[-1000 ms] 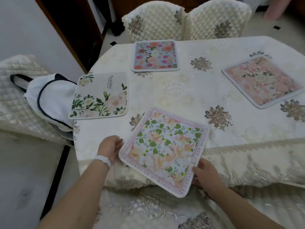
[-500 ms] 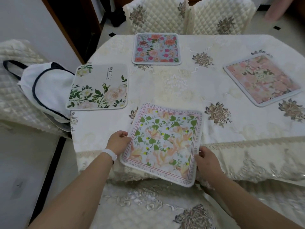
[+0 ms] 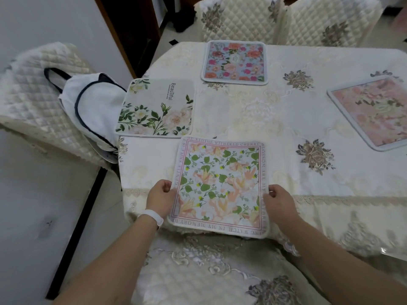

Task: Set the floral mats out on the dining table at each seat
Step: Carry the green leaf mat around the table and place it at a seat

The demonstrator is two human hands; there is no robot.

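Note:
A square mat with green leaves and a lettered pink border (image 3: 220, 183) lies at the near edge of the dining table (image 3: 286, 133), its front part hanging over the edge. My left hand (image 3: 160, 194) grips its left side and my right hand (image 3: 277, 201) grips its right side. A grey mat with white roses (image 3: 156, 108) lies at the left seat. A blue mat with red and pink flowers (image 3: 234, 62) lies at the far side. A pink mat (image 3: 372, 111) sits at the right, partly cut off by the frame.
A white bag with dark trim (image 3: 88, 106) rests on a quilted chair (image 3: 37, 93) to the left of the table. Two quilted chairs (image 3: 284, 20) stand at the far side. Another chair's cushion (image 3: 209, 271) is right below my arms.
The leaf mat has turned from a skewed angle to square with the table edge and slid further onto the table. Both hands moved with it along its sides.

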